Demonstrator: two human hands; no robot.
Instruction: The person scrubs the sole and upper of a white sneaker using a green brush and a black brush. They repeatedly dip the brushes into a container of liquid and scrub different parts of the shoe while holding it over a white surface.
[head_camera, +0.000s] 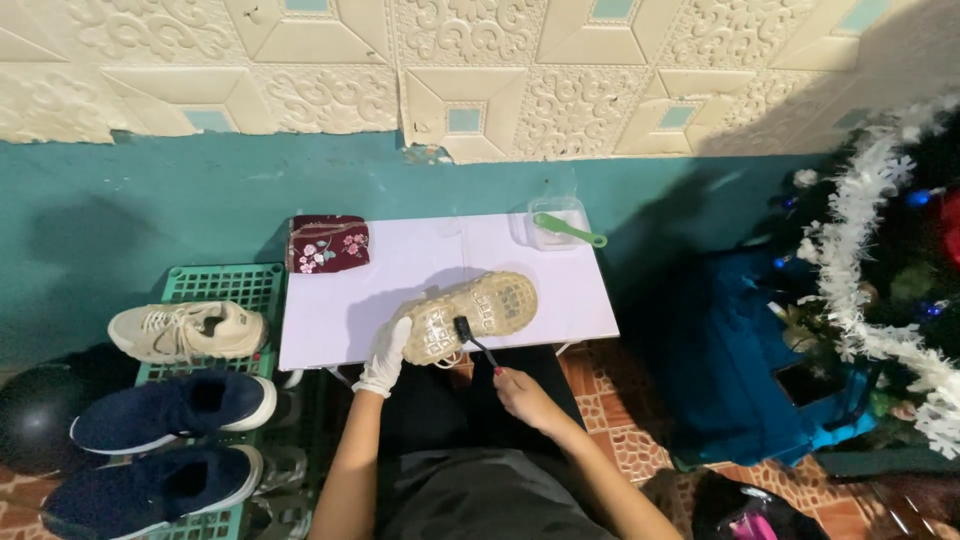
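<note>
Over white table (400, 280), gloved left hand (385, 355) steadies shoe (470, 312); right hand (520, 392) brushes.

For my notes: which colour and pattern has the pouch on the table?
The pouch is dark maroon with pink flowers, seen in the head view.

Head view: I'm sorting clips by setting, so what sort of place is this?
Probably a room in a home: embossed wall panels over teal paint, shoes on a green rack, a tinsel-hung Christmas tree beside a small white table.

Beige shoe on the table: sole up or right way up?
Sole up. The beige shoe shows its gridded tread to the camera; the gloved left hand holds its heel end while the right hand puts a small brush to it.
</note>
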